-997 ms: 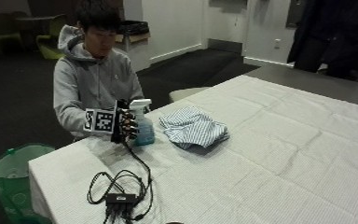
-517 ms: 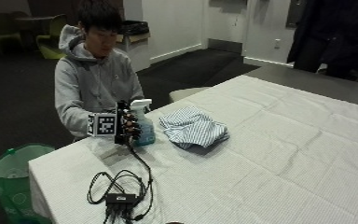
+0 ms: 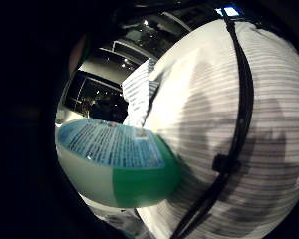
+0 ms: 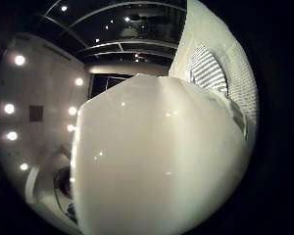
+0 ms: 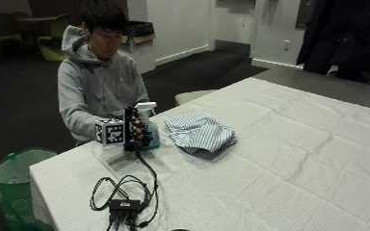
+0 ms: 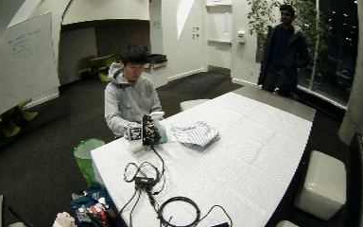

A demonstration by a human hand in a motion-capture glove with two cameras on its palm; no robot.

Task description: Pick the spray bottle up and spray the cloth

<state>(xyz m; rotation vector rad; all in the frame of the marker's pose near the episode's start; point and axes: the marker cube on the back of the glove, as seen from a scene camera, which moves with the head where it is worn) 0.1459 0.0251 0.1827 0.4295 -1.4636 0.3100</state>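
Gripping the spray bottle [image 5: 148,126] at left of centre in the outside view, the gloved right hand [image 5: 140,136] is curling its fingers round the body while the striped cloth [image 5: 200,133] is lying just beside it on the table [image 5: 287,163]. In the palm views the bottle is filling the frame, its blue label [image 3: 112,146] unreadable. The pick-up is seemingly underway; next, aiming the nozzle at the cloth.

A bench [image 5: 287,159] covered with a white, finely striped tablecloth [image 5: 313,144] carries a crumpled striped cloth [image 5: 200,132] near the seated person's end. The spray bottle [image 5: 148,126] beside it seems to stand on the tablecloth.
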